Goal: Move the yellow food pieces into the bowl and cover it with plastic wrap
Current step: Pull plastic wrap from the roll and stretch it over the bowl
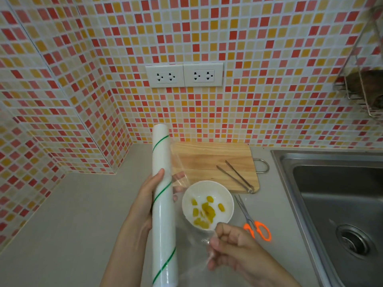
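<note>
My left hand [145, 195] grips the plastic wrap roll [163, 204] upright just left of the bowl [207, 204] holding the yellow food pieces [204, 211], while my right hand [232, 243] pinches the pulled film [205, 241] at the bowl's near rim.

Count on inspection: one roll of plastic wrap [163, 206] in the left hand [143, 201]; one white bowl [226, 195] between the hands, holding roughly eight yellow food pieces [207, 210]; beyond the right hand [234, 245], one pair of scissors [256, 224], one pair of tongs [236, 176], one cutting board [207, 156]; two wall sockets [184, 76].
</note>
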Motion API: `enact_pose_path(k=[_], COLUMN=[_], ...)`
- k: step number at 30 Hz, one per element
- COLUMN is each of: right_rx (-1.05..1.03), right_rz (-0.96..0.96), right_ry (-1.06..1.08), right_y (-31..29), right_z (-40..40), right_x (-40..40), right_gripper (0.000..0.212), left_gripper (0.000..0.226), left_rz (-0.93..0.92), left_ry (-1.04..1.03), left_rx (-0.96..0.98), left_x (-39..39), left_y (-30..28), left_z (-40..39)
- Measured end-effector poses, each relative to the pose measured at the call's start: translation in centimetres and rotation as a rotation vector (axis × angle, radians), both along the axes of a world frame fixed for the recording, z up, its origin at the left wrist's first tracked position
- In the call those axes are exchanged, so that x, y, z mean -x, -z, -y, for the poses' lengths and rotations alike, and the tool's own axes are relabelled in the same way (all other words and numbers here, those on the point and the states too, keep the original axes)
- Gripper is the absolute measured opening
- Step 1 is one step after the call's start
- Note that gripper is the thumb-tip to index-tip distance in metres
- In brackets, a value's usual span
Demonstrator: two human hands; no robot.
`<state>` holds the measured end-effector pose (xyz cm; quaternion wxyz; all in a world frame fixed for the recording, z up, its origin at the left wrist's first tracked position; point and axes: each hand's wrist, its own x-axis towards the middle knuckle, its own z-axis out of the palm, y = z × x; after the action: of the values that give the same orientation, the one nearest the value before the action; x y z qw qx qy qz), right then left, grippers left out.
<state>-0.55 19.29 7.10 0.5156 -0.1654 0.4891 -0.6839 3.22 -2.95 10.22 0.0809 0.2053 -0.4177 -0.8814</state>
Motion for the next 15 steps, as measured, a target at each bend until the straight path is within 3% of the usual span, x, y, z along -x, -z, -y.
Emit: enact_pose_path(k=[4, 6, 9, 15], right_rx=[-0.111, -0.178, -0.068, 0.010], right_rz=[-0.252, -0.284, -0.122, -0.101], right_ry=[-0.267, -0.163, 0.073, 0.166], right_y=[-0.3, -0.3, -1.7, -3.1], right_z=[-0.8, 0.5, 3.9, 7.1], right_x=[2.4, 3.5, 5.2, 5.8], right_gripper=[0.012, 0.028, 0.048, 0.027], left_gripper=[0.068, 0.068, 0.067, 0.050], left_rz=[0.030, 0.026, 0.074, 0.048], left_ry=[0.054, 0.078, 0.092, 0.059], left_rx=[0.054, 0.090, 0.154, 0.295], left_x=[-0.2, -0.1, 0.2, -0.3], left_y=[-0.1, -0.2, -0.5, -1.2], left_z=[-1.4, -2.0, -2.7, -2.2])
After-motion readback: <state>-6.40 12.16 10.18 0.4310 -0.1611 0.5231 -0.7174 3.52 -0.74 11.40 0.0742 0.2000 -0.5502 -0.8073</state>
